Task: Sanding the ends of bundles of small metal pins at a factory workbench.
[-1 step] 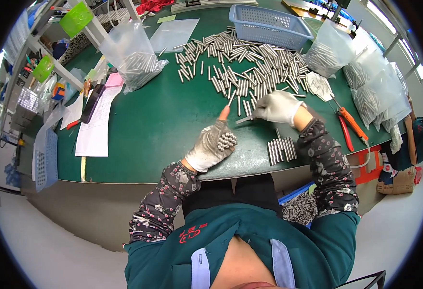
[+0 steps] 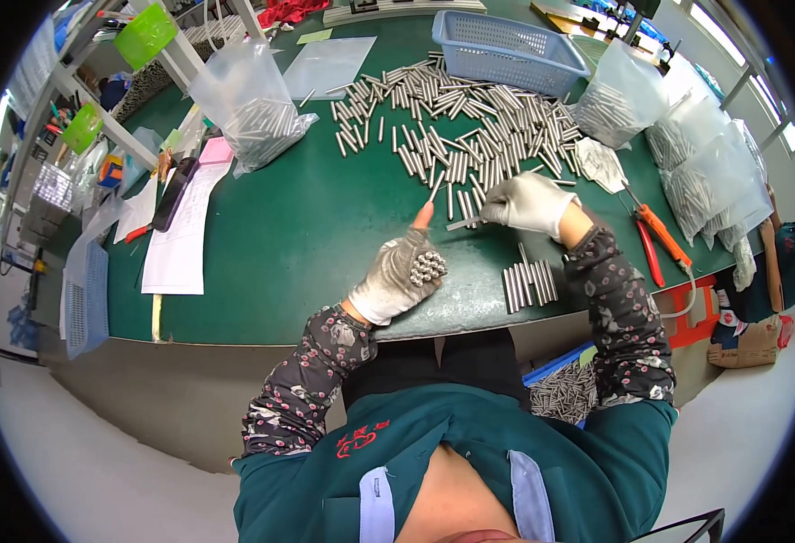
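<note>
My left hand [image 2: 387, 279], in a whitish glove with the thumb bare, is closed around a bundle of short metal pins [image 2: 428, 267]. Their round ends show beside the fingers. The thumb points away from me, toward the loose pins. To its right, my gloved right hand [image 2: 529, 203] pinches a single metal pin [image 2: 463, 223] that sticks out to the left. Just beyond both hands spreads a large pile of loose metal pins [image 2: 497, 122]. A short row of pins [image 2: 530, 284] lies side by side near the table's front edge, below my right hand.
A blue plastic basket [image 2: 509, 56] stands behind the pile. Clear bags of pins stand at left [image 2: 255, 113] and right [image 2: 616, 95]. Red-handled pliers [image 2: 649, 251] and an orange-handled tool [image 2: 664, 233] lie at right. Papers [image 2: 180, 240] and a dark phone [image 2: 175, 195] lie left.
My right hand has shifted very slightly to the right with the pin. My left hand and the other things look the same.
</note>
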The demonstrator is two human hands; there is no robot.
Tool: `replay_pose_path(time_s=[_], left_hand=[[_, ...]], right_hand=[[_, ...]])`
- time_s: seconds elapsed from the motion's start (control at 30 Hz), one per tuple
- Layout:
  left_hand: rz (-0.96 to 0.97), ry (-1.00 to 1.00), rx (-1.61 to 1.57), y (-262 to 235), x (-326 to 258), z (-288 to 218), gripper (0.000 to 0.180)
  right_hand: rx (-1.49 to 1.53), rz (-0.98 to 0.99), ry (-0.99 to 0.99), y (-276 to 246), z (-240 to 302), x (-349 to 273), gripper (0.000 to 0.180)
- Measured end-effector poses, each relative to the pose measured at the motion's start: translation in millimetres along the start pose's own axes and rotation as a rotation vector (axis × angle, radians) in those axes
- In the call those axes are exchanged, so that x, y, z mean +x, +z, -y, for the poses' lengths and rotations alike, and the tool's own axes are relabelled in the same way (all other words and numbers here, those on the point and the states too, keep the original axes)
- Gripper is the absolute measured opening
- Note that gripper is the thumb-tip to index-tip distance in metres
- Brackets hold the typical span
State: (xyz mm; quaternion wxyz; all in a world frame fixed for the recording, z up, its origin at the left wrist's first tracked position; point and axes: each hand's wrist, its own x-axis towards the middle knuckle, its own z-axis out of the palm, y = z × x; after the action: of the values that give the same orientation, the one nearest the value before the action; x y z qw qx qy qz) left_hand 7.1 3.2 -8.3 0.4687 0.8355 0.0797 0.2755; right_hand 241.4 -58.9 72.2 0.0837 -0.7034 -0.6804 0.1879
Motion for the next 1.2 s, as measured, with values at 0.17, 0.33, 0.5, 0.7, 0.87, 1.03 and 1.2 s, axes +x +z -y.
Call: replay_pose_path(time_s=[0.17,0.33,0.5,0.7,0.87,1.03,1.2], left_hand=[[0.003,-0.204,-0.193,-1,0,-6,0.105],[-0.035,-0.345,-0.281,-6,-1,-12,0.104],[-0.081,-0.293,-0.419,-2,-2,-10,0.097],[0.004,-0.291,-0.423,9,5,-16,0.093],[-0.002,-0.285,-0.400,7,3,-12,0.093],[-0.037,-0.343,-0.328,1,4,-13,0.099],[-0.035,-0.330,-0.242,7,9,-12,0.102]], right_hand=[[0.200,-0.195,0.063,-2,-4,-14,0.030],[-0.145,-0.500,0.499,-10,-55,-43,0.028],[-0.422,-0.627,0.563,-1,-77,-64,0.028],[-0.490,-0.549,0.599,7,-98,-74,0.025],[-0.204,-0.513,0.351,0,-43,-92,0.061],[-0.366,-0.378,0.343,26,-37,-97,0.075],[-0.138,-0.706,0.081,16,-11,-94,0.061]])
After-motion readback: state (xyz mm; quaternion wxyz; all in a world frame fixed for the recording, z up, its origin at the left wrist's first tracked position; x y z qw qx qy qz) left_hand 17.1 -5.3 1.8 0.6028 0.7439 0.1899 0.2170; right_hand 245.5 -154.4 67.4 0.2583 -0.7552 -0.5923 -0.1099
